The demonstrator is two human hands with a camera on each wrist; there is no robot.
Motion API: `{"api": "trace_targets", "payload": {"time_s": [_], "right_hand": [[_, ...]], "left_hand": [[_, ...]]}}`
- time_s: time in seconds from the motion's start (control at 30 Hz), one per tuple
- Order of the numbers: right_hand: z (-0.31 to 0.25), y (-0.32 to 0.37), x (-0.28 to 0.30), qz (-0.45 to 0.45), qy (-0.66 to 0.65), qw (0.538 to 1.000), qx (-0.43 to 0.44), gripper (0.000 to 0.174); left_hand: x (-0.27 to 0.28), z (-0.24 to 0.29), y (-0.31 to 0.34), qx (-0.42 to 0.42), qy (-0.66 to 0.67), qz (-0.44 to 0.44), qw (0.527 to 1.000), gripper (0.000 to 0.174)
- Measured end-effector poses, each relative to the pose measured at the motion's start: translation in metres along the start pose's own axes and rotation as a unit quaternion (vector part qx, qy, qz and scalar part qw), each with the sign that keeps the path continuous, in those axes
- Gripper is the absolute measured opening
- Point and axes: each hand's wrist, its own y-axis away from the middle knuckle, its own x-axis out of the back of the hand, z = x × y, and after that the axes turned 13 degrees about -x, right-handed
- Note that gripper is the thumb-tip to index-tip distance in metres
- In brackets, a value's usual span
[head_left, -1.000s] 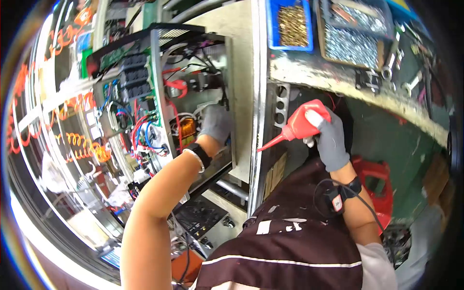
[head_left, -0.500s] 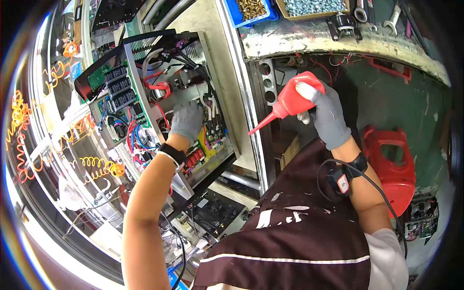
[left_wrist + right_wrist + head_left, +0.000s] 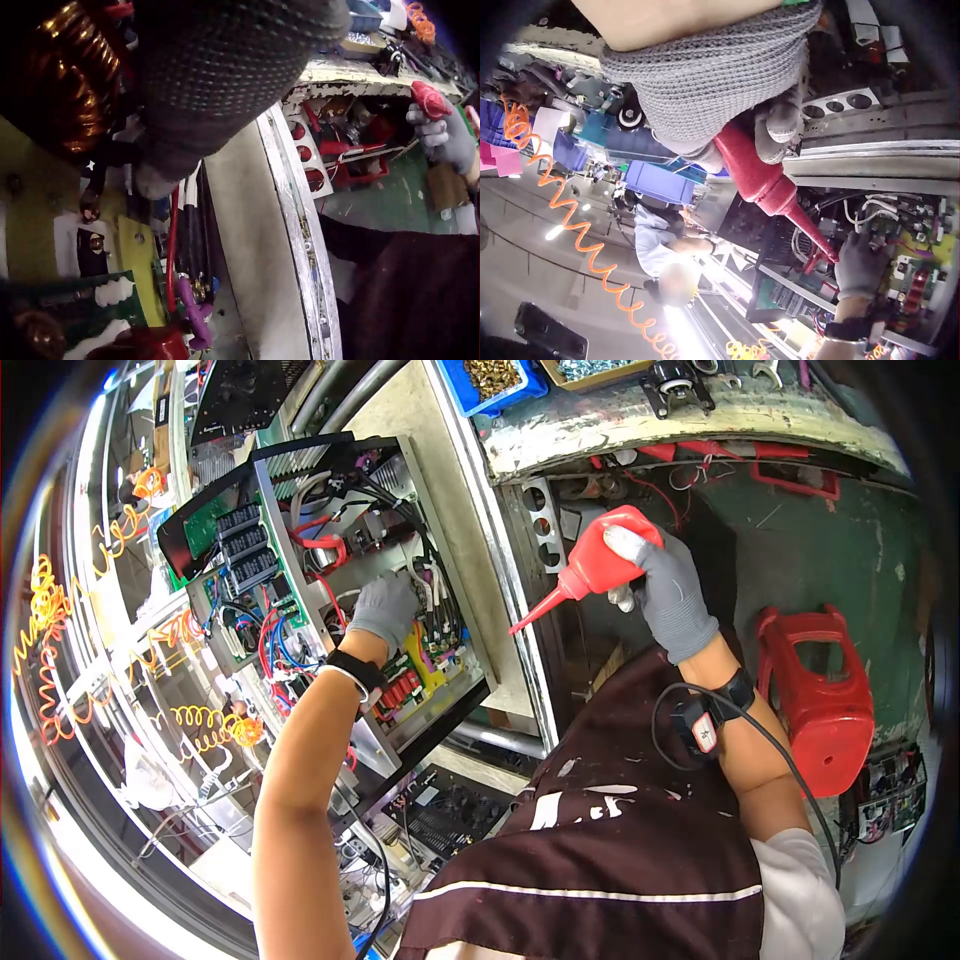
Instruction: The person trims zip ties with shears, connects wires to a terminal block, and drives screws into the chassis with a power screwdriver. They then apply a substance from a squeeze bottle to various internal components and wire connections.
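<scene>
Head view, right of centre: the gloved right hand (image 3: 675, 600) grips a red bottle (image 3: 605, 555), thumb laid along its near side and fingers bent around the body, its long nozzle slanting down toward the middle of the frame. The right forearm rises from the lower right with the elbow bent, a black strap (image 3: 735, 695) at the wrist.

Left of centre, the gloved left hand (image 3: 385, 608) reaches into an open metal case (image 3: 293, 560), back of the glove uppermost, its arm stretched up from the bottom edge. Its fingertips are hidden among the wiring, so I cannot tell whether they pinch anything. In the left wrist view, the glove fills the top, with a copper coil (image 3: 79, 75) at upper left.

Outward from the hands, a circuit board with dark blocks (image 3: 245, 545) stands left of the left hand. A blue tray (image 3: 515, 400) of brass-coloured parts sits at the top of the head frame, a red stool (image 3: 825, 705) at the right, and orange coiled hoses (image 3: 45, 600) at the far left.
</scene>
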Motion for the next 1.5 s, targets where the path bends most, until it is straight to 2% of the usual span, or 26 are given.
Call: {"api": "trace_targets", "payload": {"time_s": [0.13, 0.2, 0.23, 0.3, 0.33, 0.4, 0.47, 0.57, 0.63, 0.67, 0.7, 0.73, 0.8, 0.83, 0.87, 0.9, 1.0, 1.1, 1.13, 1.17, 1.23, 1.3, 1.37, 1.43, 1.47, 1.5], "right_hand": [[0.001, 0.001, -0.001, -0.010, 0.006, 1.000, 0.002, 0.029], [0.003, 0.000, -0.003, -0.014, 0.014, 1.000, 0.019, 0.029], [0.003, -0.001, -0.005, -0.019, 0.022, 0.999, 0.022, 0.029], [0.003, -0.002, -0.012, 0.024, 0.035, 0.999, -0.007, 0.028], [0.001, -0.002, -0.018, 0.013, 0.045, 0.999, -0.007, 0.028], [-0.004, -0.003, -0.029, 0.031, 0.135, 0.990, -0.006, 0.028], [-0.006, -0.009, -0.037, 0.008, 0.178, 0.984, -0.015, 0.027], [-0.005, -0.022, -0.046, -0.118, 0.150, 0.981, -0.042, 0.025], [-0.001, -0.029, -0.058, -0.078, 0.209, 0.975, -0.008, 0.026], [-0.001, -0.031, -0.064, -0.033, 0.258, 0.965, 0.026, 0.026], [-0.003, -0.031, -0.068, -0.062, 0.231, 0.971, 0.018, 0.028], [-0.006, -0.031, -0.071, -0.072, 0.243, 0.967, 0.019, 0.028], [-0.010, -0.027, -0.075, -0.085, 0.195, 0.977, 0.001, 0.027], [-0.014, -0.026, -0.077, -0.089, 0.209, 0.974, -0.014, 0.027], [-0.017, -0.023, -0.081, -0.101, 0.227, 0.968, -0.013, 0.027], [-0.022, -0.020, -0.085, -0.097, 0.239, 0.966, -0.023, 0.027], [-0.037, -0.018, -0.092, -0.108, 0.264, 0.958, -0.030, 0.028], [-0.065, -0.016, -0.099, -0.136, 0.300, 0.944, -0.012, 0.029], [-0.075, -0.016, -0.101, -0.131, 0.313, 0.941, -0.012, 0.029], [-0.084, -0.012, -0.113, -0.113, 0.300, 0.947, 0.012, 0.028], [-0.101, -0.026, -0.113, -0.154, 0.316, 0.935, 0.045, 0.025], [-0.121, -0.031, -0.122, -0.189, 0.323, 0.927, 0.019, 0.027], [-0.132, -0.036, -0.139, -0.162, 0.317, 0.935, 0.011, 0.030], [-0.138, -0.039, -0.166, -0.171, 0.320, 0.932, 0.016, 0.034], [-0.141, -0.045, -0.174, -0.196, 0.327, 0.924, -0.003, 0.032], [-0.142, -0.044, -0.190, -0.222, 0.358, 0.907, 0.020, 0.034]], "left_hand": [[0.014, 0.001, 0.002, 0.005, 0.009, -0.010, 1.000, 0.017], [0.033, 0.003, 0.003, 0.002, 0.001, -0.064, 0.998, 0.022], [0.049, 0.004, 0.002, 0.042, 0.034, -0.107, 0.993, 0.026], [0.108, 0.006, 0.027, 0.006, 0.132, -0.115, 0.985, 0.039], [0.124, 0.004, 0.051, -0.046, 0.137, 0.023, 0.989, 0.046], [0.160, -0.005, 0.105, -0.072, 0.225, 0.168, 0.957, 0.054], [0.195, -0.001, 0.173, -0.013, 0.245, 0.229, 0.942, 0.058], [0.189, 0.021, 0.249, 0.113, 0.224, 0.289, 0.924, 0.050], [0.167, 0.052, 0.275, 0.175, 0.320, 0.291, 0.884, 0.033], [0.156, 0.076, 0.272, 0.191, 0.402, 0.342, 0.828, 0.024], [0.136, 0.091, 0.270, 0.181, 0.527, 0.279, 0.782, 0.021], [0.117, 0.104, 0.259, 0.115, 0.568, 0.251, 0.775, 0.021], [0.056, 0.144, 0.213, 0.044, 0.626, 0.283, 0.725, 0.030], [0.032, 0.162, 0.181, 0.098, 0.841, 0.217, 0.486, 0.032], [-0.012, 0.177, 0.141, 0.090, 0.890, 0.256, 0.366, 0.038], [-0.014, 0.178, 0.109, 0.131, 0.942, 0.266, 0.154, 0.044], [-0.049, 0.179, 0.003, 0.235, 0.893, 0.339, -0.180, 0.031], [-0.048, 0.162, -0.047, 0.281, 0.785, 0.418, -0.360, 0.027], [-0.064, 0.163, -0.065, 0.270, 0.773, 0.433, -0.377, 0.027], [-0.091, 0.167, -0.087, 0.272, 0.737, 0.445, -0.429, 0.026], [-0.102, 0.156, -0.096, 0.292, 0.696, 0.437, -0.489, 0.025], [-0.096, 0.146, -0.086, 0.304, 0.682, 0.428, -0.510, 0.024], [-0.081, 0.147, -0.070, 0.508, 0.759, 0.400, 0.079, 0.025], [-0.073, 0.140, -0.061, 0.509, 0.703, 0.210, 0.451, 0.036], [-0.057, 0.140, -0.049, 0.532, 0.706, 0.219, 0.414, 0.046], [-0.054, 0.145, -0.050, 0.547, 0.687, 0.213, 0.429, 0.040]]}}
